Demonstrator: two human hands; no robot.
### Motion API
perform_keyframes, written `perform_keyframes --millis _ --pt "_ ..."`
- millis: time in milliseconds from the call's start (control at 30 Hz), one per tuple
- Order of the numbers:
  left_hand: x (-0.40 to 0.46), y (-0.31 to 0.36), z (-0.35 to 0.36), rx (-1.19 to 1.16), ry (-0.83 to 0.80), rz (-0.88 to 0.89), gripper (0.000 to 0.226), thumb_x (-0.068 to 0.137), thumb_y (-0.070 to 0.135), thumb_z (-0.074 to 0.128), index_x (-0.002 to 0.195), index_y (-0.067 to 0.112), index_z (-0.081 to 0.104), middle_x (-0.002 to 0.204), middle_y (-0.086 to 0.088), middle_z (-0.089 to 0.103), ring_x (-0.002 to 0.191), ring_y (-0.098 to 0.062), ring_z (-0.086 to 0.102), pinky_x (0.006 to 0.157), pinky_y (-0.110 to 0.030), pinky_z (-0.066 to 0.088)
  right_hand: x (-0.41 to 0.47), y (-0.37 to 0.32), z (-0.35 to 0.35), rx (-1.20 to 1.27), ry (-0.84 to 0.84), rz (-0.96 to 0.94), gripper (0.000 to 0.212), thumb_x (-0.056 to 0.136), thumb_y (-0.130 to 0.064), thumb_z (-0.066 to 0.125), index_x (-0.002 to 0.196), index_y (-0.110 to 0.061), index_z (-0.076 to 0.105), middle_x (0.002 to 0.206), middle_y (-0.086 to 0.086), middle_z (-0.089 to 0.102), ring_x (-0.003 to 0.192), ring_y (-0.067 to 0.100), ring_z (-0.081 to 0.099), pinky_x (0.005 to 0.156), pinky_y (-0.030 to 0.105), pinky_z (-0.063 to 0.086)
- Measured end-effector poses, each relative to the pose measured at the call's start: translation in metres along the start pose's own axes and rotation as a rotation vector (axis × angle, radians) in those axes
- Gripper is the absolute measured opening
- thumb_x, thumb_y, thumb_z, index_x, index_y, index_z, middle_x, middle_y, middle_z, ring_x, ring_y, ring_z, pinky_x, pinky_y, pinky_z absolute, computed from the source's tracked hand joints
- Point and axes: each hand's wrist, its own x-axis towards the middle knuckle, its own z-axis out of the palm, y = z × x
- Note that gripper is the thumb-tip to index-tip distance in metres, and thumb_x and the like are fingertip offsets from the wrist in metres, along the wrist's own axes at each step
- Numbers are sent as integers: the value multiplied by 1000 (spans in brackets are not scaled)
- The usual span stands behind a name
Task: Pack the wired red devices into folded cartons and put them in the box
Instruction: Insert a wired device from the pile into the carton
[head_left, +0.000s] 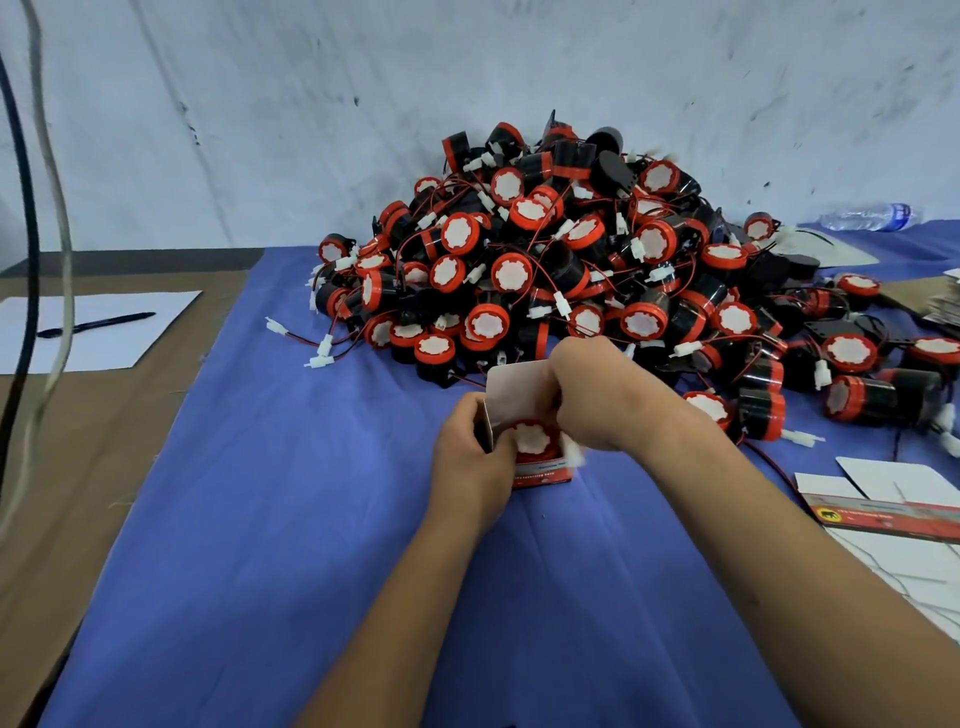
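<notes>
While the left hand (470, 452) grips the open carton (519, 395) from its side, the right hand (597, 400) pinches its flap above the red device (535, 441) seated inside.

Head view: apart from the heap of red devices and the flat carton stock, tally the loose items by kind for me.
Open carton in hand: 1
Red device inside it: 1
Pen: 1
Paper sheet under the pen: 1
Water bottle: 1
Total: 5
</notes>
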Motion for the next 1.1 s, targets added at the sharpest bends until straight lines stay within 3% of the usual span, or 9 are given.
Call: perform_keyframes --millis 100,233,333,467,600,700,833,967,1100 --pt "1 1 -1 9 13 -21 23 95 9 67 112 25 64 103 9 72 95 -6 69 76 -22 57 2 2 8 -48 115 -21 13 86 5 59 83 -6 65 80 8 66 76 24 65 70 36 60" --pt "2 2 -1 -3 6 -33 19 95 11 70 109 22 65 102 6 73 95 -11 70 81 -32 61 1 -4 25 -126 262 2 37 98 -9 59 66 -16 41 72 4 48 72 23 57 56 33 45" --pt "1 2 -1 54 52 -4 22 89 16 75 108 23 66 109 2 68 105 -20 63 87 -44 58 -7 -11 27 -80 297 38 38 90 2 56 64 -17 37 73 4 49 68 21 50 48 27 32" --pt "3 0 -5 207 158 -5 28 81 29 83 104 27 67 109 9 63 115 -20 50 88 -41 54 -16 -18 25 54 365 90 30 81 8 56 69 -14 40 74 5 50 62 18 39 47 27 25" --pt "2 0 -5 135 86 -20 22 85 31 85 98 24 68 96 12 70 92 -15 65 70 -25 57 -23 -21 34 95 399 117 11 89 -1 58 89 -12 58 98 8 63 80 21 53 62 27 37" --pt "2 3 -4 117 75 -21 21 84 29 86 97 23 71 92 12 72 84 -9 69 65 -20 55 -29 -21 39 163 476 154 12 87 -2 62 94 -10 69 98 7 62 77 23 54 61 29 39" --pt "-2 4 1 84 81 -34 20 83 27 86 95 25 70 89 13 73 77 -5 69 64 -21 58 -32 -22 44 200 524 176 24 80 3 59 65 -15 53 82 3 57 60 16 44 46 27 31" --pt "-3 5 3 36 58 -55 19 85 27 84 96 20 70 87 9 73 72 -7 69 59 -25 59 -30 -27 43 228 514 178 43 81 6 57 59 -23 34 68 0 42 53 12 37 44 28 34" --pt "-3 5 3 55 33 -25 12 91 19 77 97 12 70 88 2 74 68 2 66 51 -11 49 -29 -38 55 79 418 214 18 91 -6 55 81 -20 53 76 1 53 65 20 44 49 29 25"
